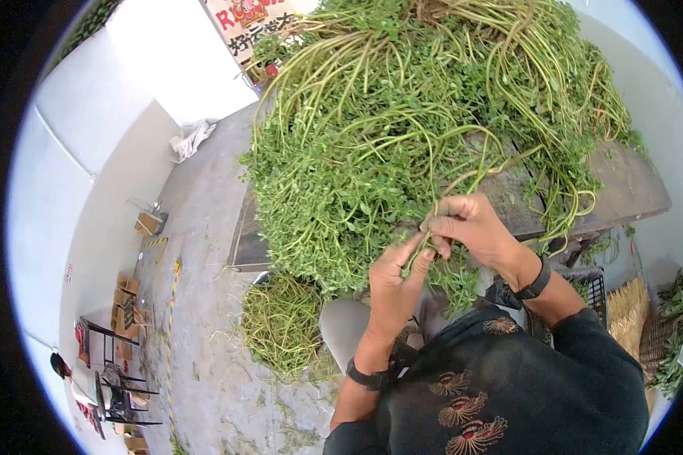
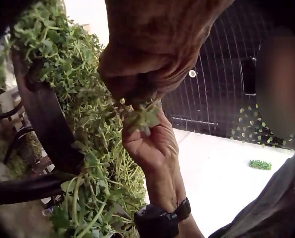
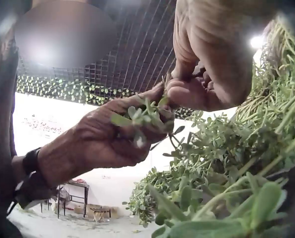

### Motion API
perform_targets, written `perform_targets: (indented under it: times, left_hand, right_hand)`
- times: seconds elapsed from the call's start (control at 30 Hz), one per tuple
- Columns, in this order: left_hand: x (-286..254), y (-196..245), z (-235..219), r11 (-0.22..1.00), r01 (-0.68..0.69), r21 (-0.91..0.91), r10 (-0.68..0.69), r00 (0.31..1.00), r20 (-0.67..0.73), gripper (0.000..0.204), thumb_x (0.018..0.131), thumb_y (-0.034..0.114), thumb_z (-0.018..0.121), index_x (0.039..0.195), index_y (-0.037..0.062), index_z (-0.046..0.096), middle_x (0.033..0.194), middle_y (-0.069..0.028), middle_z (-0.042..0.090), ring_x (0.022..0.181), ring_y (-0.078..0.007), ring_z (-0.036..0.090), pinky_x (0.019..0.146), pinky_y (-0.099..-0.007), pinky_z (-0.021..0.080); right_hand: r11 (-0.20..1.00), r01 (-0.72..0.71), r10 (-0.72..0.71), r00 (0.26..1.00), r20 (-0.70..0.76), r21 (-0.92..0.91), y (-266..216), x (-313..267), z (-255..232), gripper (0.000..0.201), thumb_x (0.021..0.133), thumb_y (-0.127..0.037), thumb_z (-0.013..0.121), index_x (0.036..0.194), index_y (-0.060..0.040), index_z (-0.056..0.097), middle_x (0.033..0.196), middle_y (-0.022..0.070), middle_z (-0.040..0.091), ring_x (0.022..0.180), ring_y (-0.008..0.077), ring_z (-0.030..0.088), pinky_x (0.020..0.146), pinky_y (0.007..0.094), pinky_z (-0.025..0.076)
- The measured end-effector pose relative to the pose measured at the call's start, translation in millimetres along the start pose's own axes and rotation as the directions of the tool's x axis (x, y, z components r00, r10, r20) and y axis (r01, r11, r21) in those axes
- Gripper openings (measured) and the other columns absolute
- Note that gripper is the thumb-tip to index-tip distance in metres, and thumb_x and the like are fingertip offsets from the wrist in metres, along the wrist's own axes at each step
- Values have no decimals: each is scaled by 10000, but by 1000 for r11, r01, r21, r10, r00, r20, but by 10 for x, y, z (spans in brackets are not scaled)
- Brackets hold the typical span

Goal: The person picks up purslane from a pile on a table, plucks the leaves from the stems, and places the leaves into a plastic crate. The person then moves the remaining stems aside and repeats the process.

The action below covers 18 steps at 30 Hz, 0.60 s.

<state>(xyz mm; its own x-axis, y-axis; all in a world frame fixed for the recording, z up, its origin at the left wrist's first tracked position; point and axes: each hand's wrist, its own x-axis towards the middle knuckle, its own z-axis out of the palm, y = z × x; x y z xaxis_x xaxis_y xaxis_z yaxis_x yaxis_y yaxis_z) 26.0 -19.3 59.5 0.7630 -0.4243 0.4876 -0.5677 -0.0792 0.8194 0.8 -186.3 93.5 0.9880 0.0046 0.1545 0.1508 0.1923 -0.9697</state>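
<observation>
A large heap of green leafy stems, purslane by its look, covers much of a dark wooden table. At the heap's near edge both hands meet over one leafy sprig. My left hand grips the sprig, its leaves sticking out past the fingers in the right wrist view. Close above it, my right hand pinches the stem end between thumb and fingers. The left wrist view shows the same sprig's small leaves between the two hands.
Below the table's left corner, a container is piled with stripped-looking stems. A dark crate and a straw-coloured bundle stand at right. Further off at left, a person sits near black-framed furniture and cardboard boxes.
</observation>
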Motion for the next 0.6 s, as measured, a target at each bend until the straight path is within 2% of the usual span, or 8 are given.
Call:
perform_targets:
  times: [0.07, 0.1, 0.13, 0.27, 0.47, 0.5, 0.53, 0.6]
  left_hand:
    - [-41, -57, -33, 999, 28, -35, -28, 1000, 8, 223, 868, 106, 603, 1070, 12, 615, 800, -59, 622, 728, -109, 546, 684, -248, 445]
    - [-61, -57, -49, 983, 127, -131, -119, 990, 72, 177, 887, 109, 578, 1029, 12, 620, 818, -46, 628, 744, -97, 551, 691, -242, 447]
    - [-81, -55, -60, 949, 228, -219, -200, 969, 144, 149, 905, 113, 553, 987, 12, 625, 835, -32, 633, 760, -85, 555, 697, -235, 450]
    - [-155, 6, -73, 880, 287, -379, -224, 954, 201, 157, 939, 124, 484, 929, 1, 581, 790, -27, 615, 751, -84, 541, 716, -243, 442]
    - [-244, 14, -63, 851, 354, -387, -287, 932, 221, 162, 934, 114, 469, 968, 3, 582, 789, -25, 613, 749, -91, 549, 718, -249, 446]
    - [-259, 10, -69, 844, 391, -368, -333, 919, 212, 161, 929, 107, 472, 978, 3, 584, 791, -31, 617, 750, -98, 557, 717, -255, 450]
    - [-268, -2, -69, 927, 256, -275, -216, 962, 167, 165, 921, 104, 475, 991, 6, 587, 797, -47, 626, 742, -119, 574, 704, -273, 460]
    - [-318, -55, -74, 948, 147, -284, -112, 984, 136, 159, 917, 110, 472, 1002, 17, 569, 809, -51, 611, 770, -161, 581, 741, -292, 459]
  right_hand:
    - [991, 20, -23, 999, -24, -136, 49, -5, 8, 167, 847, -145, 633, 769, 2, 625, 633, 25, 583, 534, 84, 544, 480, 216, 446]
    - [968, 46, -57, 998, -37, -248, 35, -9, 33, 151, 848, -132, 625, 760, -10, 632, 630, 2, 573, 546, 60, 519, 491, 204, 425]
    - [967, 51, -61, 998, -29, -251, 59, -4, 48, 151, 848, -132, 625, 760, -10, 632, 630, 2, 573, 546, 60, 519, 491, 204, 425]
    - [959, 138, -164, 983, -84, -248, 165, 11, 155, 175, 856, -106, 595, 706, -17, 586, 637, -6, 571, 563, 46, 487, 501, 201, 398]
    - [987, 156, -160, 981, -111, -46, 94, -114, 299, 152, 865, -107, 565, 749, -19, 609, 715, 20, 601, 614, 59, 514, 549, 223, 425]
    - [908, 153, -225, 963, -145, -390, 82, -156, 264, 137, 861, -101, 557, 770, -15, 612, 730, 24, 608, 621, 62, 523, 554, 223, 428]
    - [728, 149, -303, 946, -118, -669, 96, -122, 292, 126, 857, -94, 549, 790, -12, 616, 744, 27, 616, 628, 65, 532, 560, 224, 432]
    - [874, 196, -299, 938, -174, -444, 100, -120, 425, 107, 844, -70, 532, 795, -16, 611, 738, 19, 615, 598, 67, 520, 528, 220, 410]
